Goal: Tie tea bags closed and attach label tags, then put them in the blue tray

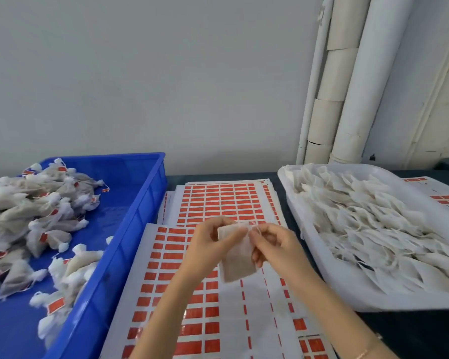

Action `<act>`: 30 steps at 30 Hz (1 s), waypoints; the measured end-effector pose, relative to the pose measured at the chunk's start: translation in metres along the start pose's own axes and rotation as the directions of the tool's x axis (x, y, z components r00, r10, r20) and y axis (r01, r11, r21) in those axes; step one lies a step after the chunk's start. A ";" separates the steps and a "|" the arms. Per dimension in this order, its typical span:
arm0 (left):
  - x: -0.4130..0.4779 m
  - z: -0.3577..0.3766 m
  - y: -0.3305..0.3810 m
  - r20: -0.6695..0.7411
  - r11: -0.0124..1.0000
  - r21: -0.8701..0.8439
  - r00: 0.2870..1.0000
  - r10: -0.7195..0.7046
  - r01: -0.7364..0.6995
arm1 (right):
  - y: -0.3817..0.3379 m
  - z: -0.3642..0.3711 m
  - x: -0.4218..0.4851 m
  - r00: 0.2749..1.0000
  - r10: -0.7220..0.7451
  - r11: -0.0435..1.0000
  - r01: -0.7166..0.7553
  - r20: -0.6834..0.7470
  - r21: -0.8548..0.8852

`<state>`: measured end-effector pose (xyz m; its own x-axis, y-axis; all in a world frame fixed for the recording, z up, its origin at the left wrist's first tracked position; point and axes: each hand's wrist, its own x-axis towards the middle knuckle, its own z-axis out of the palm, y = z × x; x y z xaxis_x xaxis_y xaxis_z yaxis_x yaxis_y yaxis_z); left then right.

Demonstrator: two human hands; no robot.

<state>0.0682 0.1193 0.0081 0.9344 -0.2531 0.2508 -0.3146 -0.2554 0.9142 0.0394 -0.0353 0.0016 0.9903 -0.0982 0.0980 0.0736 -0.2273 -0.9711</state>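
A pale tea bag (pixel 237 260) hangs above the label sheets in the middle. My left hand (pixel 210 244) grips its upper left part, fingers curled over the top edge. My right hand (pixel 275 244) pinches the bag's top right corner, where a thin white string shows. The blue tray (pixel 140 203) stands at the left and holds several tied tea bags with red tags (pixel 36 211). Sheets of red label stickers (pixel 218 200) lie flat under my hands.
A white tray (pixel 322 281) heaped with several untied tea bags (pixel 368 218) stands at the right. More label sheets (pixel 441 195) lie behind it. White pipes (pixel 358 86) run up the wall at the back right.
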 end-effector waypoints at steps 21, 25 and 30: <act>0.022 0.001 -0.094 -0.101 0.981 0.027 0.977 -0.189 0.193 | 0.075 0.042 0.053 0.999 -0.030 0.989 0.034 -0.028 0.143; 0.023 0.006 -0.096 -0.208 0.988 0.020 0.967 -0.145 0.153 | 0.076 0.044 0.053 0.999 -0.044 0.992 0.044 0.004 0.117; 0.021 0.008 -0.098 -0.235 0.990 0.011 0.963 -0.131 0.138 | 0.078 0.050 0.051 0.999 -0.047 0.993 0.047 -0.007 0.111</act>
<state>0.1171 0.1316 -0.0789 0.9805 0.0090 0.1961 -0.1846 -0.2981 0.9365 0.1018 -0.0100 -0.0801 0.9850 -0.0938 0.1450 0.1331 -0.1226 -0.9835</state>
